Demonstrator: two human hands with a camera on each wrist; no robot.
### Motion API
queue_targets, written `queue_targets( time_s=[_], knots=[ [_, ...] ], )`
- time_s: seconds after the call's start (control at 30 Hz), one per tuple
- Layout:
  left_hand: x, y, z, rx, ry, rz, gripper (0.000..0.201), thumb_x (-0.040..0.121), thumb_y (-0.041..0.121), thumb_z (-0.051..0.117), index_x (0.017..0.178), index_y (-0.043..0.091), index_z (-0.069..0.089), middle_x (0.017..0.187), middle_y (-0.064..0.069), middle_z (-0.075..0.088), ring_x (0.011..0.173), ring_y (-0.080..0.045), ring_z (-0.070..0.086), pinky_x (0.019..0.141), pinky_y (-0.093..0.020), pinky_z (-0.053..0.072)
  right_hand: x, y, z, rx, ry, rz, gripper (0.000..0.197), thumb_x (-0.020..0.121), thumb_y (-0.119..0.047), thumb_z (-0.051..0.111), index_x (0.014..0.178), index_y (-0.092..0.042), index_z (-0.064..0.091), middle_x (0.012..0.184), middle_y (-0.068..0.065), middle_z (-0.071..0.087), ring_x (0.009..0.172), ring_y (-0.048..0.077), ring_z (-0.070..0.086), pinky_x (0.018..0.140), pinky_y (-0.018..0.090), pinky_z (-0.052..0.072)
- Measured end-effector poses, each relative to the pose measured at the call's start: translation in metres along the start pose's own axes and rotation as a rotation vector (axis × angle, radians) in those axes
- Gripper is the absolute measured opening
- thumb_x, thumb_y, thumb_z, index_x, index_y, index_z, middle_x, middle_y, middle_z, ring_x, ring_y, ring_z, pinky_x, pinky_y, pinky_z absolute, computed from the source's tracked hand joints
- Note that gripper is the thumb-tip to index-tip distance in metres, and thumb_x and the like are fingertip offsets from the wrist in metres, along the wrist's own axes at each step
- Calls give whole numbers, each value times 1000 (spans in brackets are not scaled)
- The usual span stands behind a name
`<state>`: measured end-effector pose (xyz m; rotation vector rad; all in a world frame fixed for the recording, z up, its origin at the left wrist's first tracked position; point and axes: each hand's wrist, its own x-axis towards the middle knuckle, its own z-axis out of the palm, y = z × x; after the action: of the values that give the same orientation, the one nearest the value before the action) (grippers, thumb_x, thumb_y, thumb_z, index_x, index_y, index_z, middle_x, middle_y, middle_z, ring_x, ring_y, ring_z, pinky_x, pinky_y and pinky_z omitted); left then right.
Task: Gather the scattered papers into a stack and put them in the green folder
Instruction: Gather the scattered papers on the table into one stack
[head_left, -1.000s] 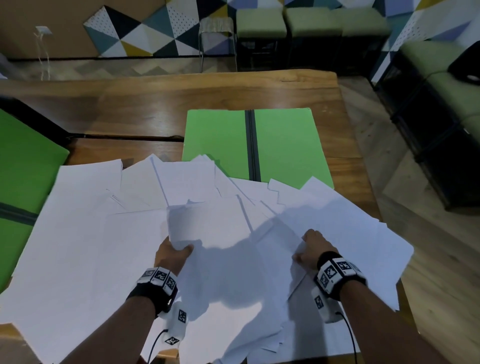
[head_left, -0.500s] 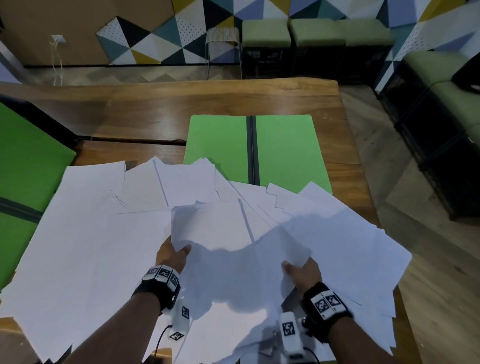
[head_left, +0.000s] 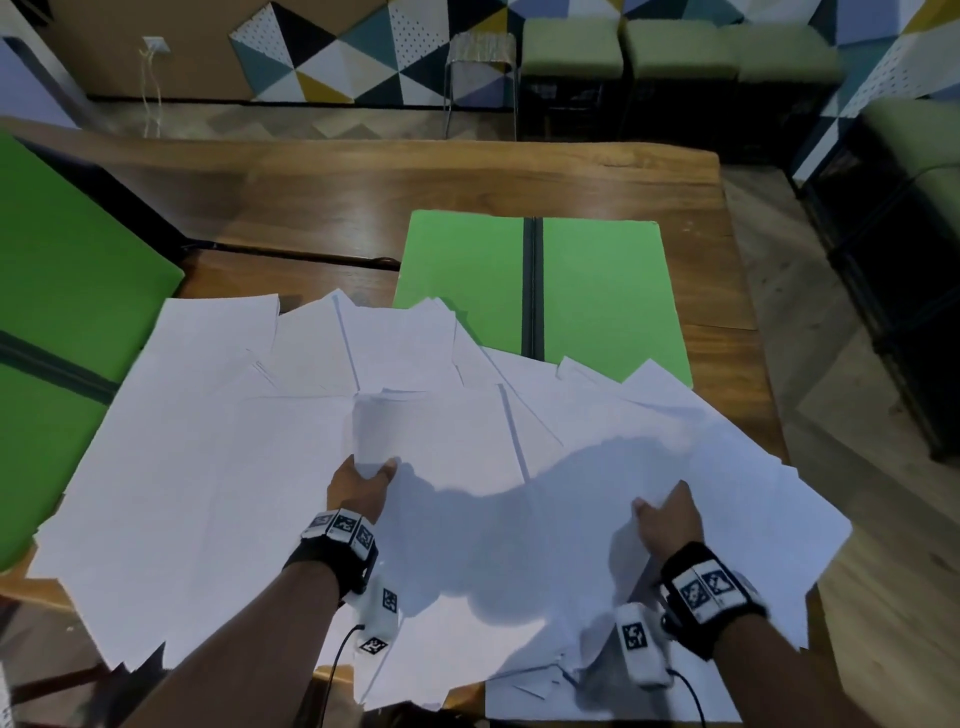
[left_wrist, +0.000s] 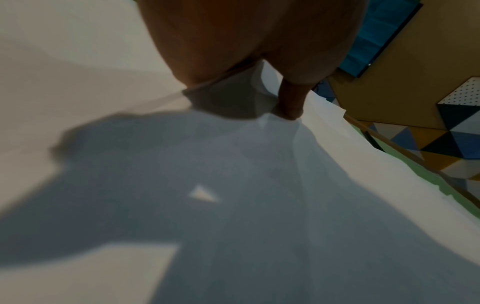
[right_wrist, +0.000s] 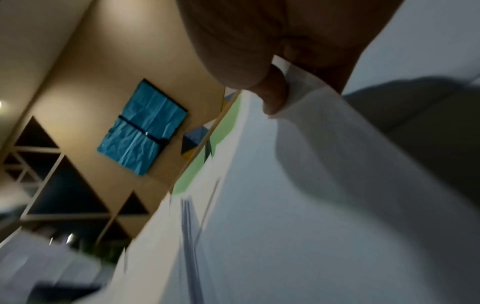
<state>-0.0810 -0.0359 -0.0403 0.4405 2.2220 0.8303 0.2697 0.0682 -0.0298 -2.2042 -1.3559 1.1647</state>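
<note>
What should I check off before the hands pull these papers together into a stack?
1. Left hand grips a sheet: ok, thumb pinches paper.
2. Right hand grips a sheet: ok, thumb curls over a paper edge.
3. Papers gathered: not ok, spread widely across the table.
4. Open green folder free to receive: not ok, sheets overlap its near edge.
5. Sheets overhanging the table's near edge: cannot tell how securely.

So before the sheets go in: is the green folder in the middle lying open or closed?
Open. The green folder lies flat on the table, both panels spread beside its dark spine, its near edge under the papers.
</note>
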Motion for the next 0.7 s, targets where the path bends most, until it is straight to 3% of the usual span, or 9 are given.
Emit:
queue_targets(
  time_s=[0.07,0.17,0.3,0.33,0.4,0.47,0.57,0.7],
  knots=[
    [0,0,-1,2,-2,-1,31,83,41,68,99,16,62,94,-8,68,88,-29,64,85,-38,52,-2,-9,-9,19,109,-57,39,87,-8,60,123,3,51,125,25,57,114,40,54,94,40,43],
    [2,-3,-3,-28,-27,-34,37,75,48,66,91,15,68,86,-2,73,81,-26,68,81,-40,57,6,-41,-36,63,303,-175,38,86,-21,55,112,6,58,117,29,60,107,43,55,90,41,42],
    [3,-5,-4,-69,-24,-68,32,79,40,67,93,11,69,92,-8,72,88,-29,67,85,-41,55,26,-85,-79,176,350,-433,49,89,-18,57,131,5,49,133,20,53,122,33,49,102,35,36],
    [1,-4,-5,-69,-23,-65,31,82,38,67,94,10,67,94,-9,70,90,-30,66,86,-40,54,33,-91,-86,150,345,-421,46,89,-19,58,129,4,52,129,22,56,119,33,53,97,37,40],
    [-1,-3,-7,-59,-30,-57,39,78,43,66,94,8,65,96,-12,69,93,-32,64,87,-41,52,41,-100,-93,113,300,-359,36,89,-21,58,114,4,61,106,22,64,103,33,61,79,35,43],
    [1,-7,-7,-56,-36,-52,53,71,52,62,98,6,65,100,-14,69,96,-33,64,89,-44,52,45,-105,-90,91,204,-359,29,89,-24,59,105,0,62,95,16,62,94,32,62,73,32,43],
    [3,-12,-6,-31,-37,-49,53,79,49,65,110,7,63,110,-15,67,103,-34,62,93,-46,50,42,-109,-69,14,72,-408,31,88,-24,62,105,2,63,95,17,63,92,28,62,73,30,41],
    [3,-14,-5,-31,-32,-39,71,63,65,56,108,11,63,109,-11,67,103,-33,62,93,-46,50,19,-94,-7,-93,-124,-438,37,87,-24,64,112,4,63,108,20,67,98,29,64,75,26,40]
  ],
)
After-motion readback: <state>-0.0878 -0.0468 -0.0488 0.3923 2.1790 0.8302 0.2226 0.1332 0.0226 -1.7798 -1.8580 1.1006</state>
